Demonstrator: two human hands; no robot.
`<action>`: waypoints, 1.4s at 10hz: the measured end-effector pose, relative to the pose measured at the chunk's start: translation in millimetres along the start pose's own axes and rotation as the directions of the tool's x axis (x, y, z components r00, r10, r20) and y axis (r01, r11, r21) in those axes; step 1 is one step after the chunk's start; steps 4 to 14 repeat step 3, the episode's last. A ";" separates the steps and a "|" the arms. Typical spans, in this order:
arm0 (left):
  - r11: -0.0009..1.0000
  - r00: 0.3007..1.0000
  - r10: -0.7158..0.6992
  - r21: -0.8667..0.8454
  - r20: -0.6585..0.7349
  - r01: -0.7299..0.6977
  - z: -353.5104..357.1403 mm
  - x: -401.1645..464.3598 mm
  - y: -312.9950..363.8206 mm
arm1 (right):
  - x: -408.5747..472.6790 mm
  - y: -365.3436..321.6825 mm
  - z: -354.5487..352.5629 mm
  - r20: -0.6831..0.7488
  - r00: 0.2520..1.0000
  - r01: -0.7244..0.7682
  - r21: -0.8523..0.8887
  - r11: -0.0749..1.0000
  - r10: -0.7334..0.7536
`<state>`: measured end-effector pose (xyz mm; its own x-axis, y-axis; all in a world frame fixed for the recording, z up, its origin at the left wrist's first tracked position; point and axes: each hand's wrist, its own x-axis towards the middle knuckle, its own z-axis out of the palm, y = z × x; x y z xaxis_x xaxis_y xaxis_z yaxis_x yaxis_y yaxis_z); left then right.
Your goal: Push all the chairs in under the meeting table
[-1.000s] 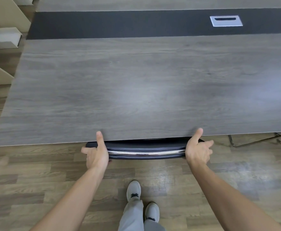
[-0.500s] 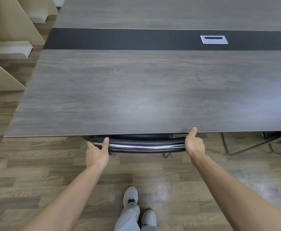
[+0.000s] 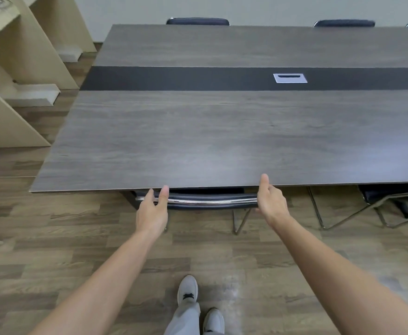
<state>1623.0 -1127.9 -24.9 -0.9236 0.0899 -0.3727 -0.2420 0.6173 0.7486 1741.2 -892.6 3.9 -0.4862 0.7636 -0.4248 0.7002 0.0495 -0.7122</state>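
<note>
My left hand [image 3: 152,210] is on the left end of the chair back [image 3: 210,201], fingers loose and half open, thumb up by the near edge of the meeting table [image 3: 222,131]. My right hand [image 3: 272,201] is at the right end, fingers curled toward the rail, though I can't tell if they actually close round it from here. The chair is tucked under the near edge, close to the near-left corner: only the dark top of the back and its chrome rail [image 3: 212,202] show past the tabletop, plus a bit of the metal legs [image 3: 241,221] on the floor [image 3: 77,238].

I'd call this one home, or a nudge off it. So what could bite me now? Both thumbs sit right at the table's edge, and any harder shove could pinch them between rail and tabletop. Push unevenly, with the left so slack, and the chair may swing and knock a leg against the table's base.

To the right, another chair [image 3: 391,201] along the same near edge shows its seat and frame out past the tabletop, so that looks like the next job. On the far edge, chair backs [image 3: 198,21] peek over, apparently pushed in; I can't be sure from here.
</note>
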 end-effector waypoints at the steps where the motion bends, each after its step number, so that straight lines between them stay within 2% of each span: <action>1: 0.997 0.999 0.049 -0.065 0.023 -0.047 -5.8 -14.9 7.7 | -13.7 -0.2 -7.2 0.007 0.991 0.136 -0.084 0.987 -0.136; 2: 0.991 0.995 0.096 -0.095 0.021 -0.093 -18.6 -32.0 17.2 | -37.3 -14.6 -15.9 0.033 0.967 0.254 -0.131 0.958 -0.252; 3: 0.980 0.986 0.165 -0.111 -0.005 -0.164 -31.0 -45.2 28.5 | -54.3 -32.4 -19.0 0.038 0.935 0.355 -0.107 0.929 -0.353; 14: 0.980 0.986 0.165 -0.111 -0.005 -0.164 -31.0 -45.2 28.5 | -54.3 -32.4 -19.0 0.038 0.935 0.355 -0.107 0.929 -0.353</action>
